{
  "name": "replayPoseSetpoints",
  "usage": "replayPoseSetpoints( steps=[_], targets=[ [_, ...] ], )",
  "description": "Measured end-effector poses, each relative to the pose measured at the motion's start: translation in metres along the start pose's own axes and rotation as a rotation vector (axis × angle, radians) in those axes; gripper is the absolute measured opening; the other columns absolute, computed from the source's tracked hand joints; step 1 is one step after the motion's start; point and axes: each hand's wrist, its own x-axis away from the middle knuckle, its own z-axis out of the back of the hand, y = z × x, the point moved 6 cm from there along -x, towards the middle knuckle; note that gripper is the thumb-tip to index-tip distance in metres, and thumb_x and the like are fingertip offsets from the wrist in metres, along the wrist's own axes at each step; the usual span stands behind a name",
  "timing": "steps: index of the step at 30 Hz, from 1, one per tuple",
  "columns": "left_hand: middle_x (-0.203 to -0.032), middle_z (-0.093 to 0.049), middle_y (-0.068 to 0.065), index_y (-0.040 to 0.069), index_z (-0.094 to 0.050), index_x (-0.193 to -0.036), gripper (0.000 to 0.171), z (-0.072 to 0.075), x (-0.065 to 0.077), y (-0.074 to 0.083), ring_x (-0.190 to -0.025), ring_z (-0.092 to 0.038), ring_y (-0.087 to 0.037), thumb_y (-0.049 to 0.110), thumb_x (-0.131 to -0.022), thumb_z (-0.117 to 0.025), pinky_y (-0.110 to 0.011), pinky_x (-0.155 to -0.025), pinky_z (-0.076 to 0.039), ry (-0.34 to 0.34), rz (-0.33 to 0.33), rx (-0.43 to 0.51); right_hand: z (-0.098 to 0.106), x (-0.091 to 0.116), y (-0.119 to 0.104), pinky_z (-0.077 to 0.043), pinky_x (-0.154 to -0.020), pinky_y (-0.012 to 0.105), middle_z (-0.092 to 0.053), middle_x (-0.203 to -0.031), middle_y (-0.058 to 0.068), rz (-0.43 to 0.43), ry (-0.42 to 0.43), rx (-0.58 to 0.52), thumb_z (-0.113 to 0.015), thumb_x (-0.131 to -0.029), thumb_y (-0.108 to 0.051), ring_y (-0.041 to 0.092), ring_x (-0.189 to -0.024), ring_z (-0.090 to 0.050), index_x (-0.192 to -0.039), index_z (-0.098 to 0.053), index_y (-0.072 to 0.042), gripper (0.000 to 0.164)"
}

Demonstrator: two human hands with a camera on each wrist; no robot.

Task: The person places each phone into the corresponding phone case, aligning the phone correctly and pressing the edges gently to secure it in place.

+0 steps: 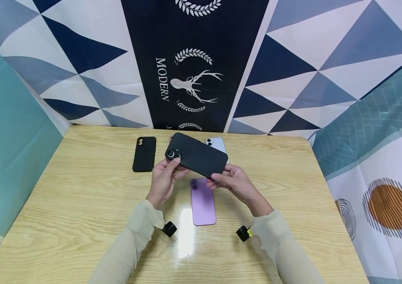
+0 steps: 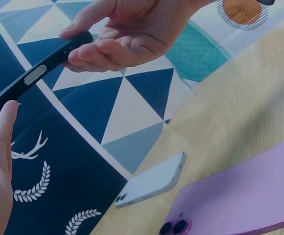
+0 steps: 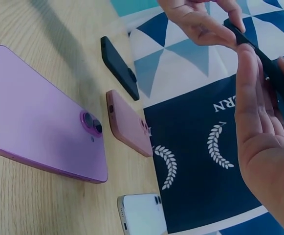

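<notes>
A phone in a matte black case (image 1: 197, 154) is held tilted above the table, its back with two camera lenses facing up. My left hand (image 1: 163, 179) pinches its camera end, thumb beside the lenses. My right hand (image 1: 236, 181) grips the opposite end, thumb on the back edge. In the left wrist view, the case's long side shows a pale button in a slot (image 2: 35, 74). Below the hands a purple phone (image 1: 203, 205) lies back up on the table, touched by neither hand as far as I can see.
At the far left lies a black phone case (image 1: 144, 154) with a camera cutout. A white phone (image 1: 218, 144) lies near the back edge, partly covered by the held phone. Between them sits a pink phone or case (image 3: 126, 122). A patterned cloth (image 1: 194, 79) hangs behind the table.
</notes>
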Motion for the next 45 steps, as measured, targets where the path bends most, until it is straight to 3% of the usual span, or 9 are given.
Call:
replayPoseSetpoints(
  steps=[7,17,25,34,39,45],
  targets=[
    [-0.092,-0.068,-0.004,0.006,-0.062,-0.098,0.014,-0.001,0.0,-0.003,-0.079,-0.068,-0.013,0.002,-0.094,-0.05,-0.028,-0.08,-0.057,-0.036,0.087,0.024,0.006,-0.002,-0.005,-0.059,-0.072,0.029,-0.072,-0.077,0.001,0.06,0.079,0.052,-0.054,-0.093,-0.004,0.011,-0.071,-0.07,-0.099,-0.058,-0.002,0.008],
    [-0.095,-0.066,-0.006,0.004,-0.06,-0.096,0.018,-0.003,0.002,0.0,-0.087,-0.069,-0.015,-0.004,-0.093,-0.045,-0.028,-0.086,-0.055,-0.106,0.136,0.059,0.015,-0.01,-0.017,-0.058,-0.066,0.025,-0.071,-0.072,0.001,0.065,0.164,0.086,-0.051,-0.095,-0.01,0.01,-0.066,-0.068,-0.093,-0.061,-0.006,0.012],
    [-0.104,-0.068,-0.005,0.002,-0.053,-0.111,0.019,0.0,0.006,0.004,-0.09,-0.07,-0.017,-0.002,-0.094,-0.045,-0.03,-0.088,-0.054,-0.16,0.187,0.01,0.017,-0.016,-0.022,-0.056,-0.061,0.023,-0.07,-0.069,-0.001,0.047,0.167,0.128,-0.049,-0.096,-0.012,0.009,-0.063,-0.066,-0.089,-0.059,-0.006,0.014],
    [-0.092,-0.072,-0.008,0.004,-0.059,-0.105,0.018,0.002,0.01,0.014,-0.088,-0.07,-0.018,0.001,-0.095,-0.044,-0.033,-0.085,-0.055,-0.264,0.211,-0.08,0.017,-0.016,-0.027,-0.054,-0.058,0.022,-0.067,-0.068,0.0,0.037,0.151,0.137,-0.048,-0.096,-0.011,0.009,-0.06,-0.064,-0.091,-0.058,-0.004,0.014],
    [-0.091,-0.073,-0.008,0.004,-0.058,-0.106,0.02,0.003,0.012,0.018,-0.086,-0.071,-0.018,0.001,-0.095,-0.042,-0.033,-0.084,-0.056,-0.271,0.224,-0.086,0.014,-0.017,-0.031,-0.054,-0.057,0.022,-0.068,-0.067,0.001,0.037,0.139,0.123,-0.049,-0.096,-0.01,0.009,-0.059,-0.064,-0.091,-0.058,-0.004,0.012],
    [-0.092,-0.073,-0.008,0.005,-0.057,-0.109,0.023,0.003,0.013,0.02,-0.087,-0.071,-0.019,-0.002,-0.095,-0.04,-0.034,-0.084,-0.056,-0.279,0.192,-0.069,0.013,-0.019,-0.033,-0.054,-0.057,0.022,-0.067,-0.067,0.0,0.066,0.14,0.144,-0.049,-0.096,-0.008,0.008,-0.059,-0.063,-0.11,-0.053,0.006,0.021]
  ],
)
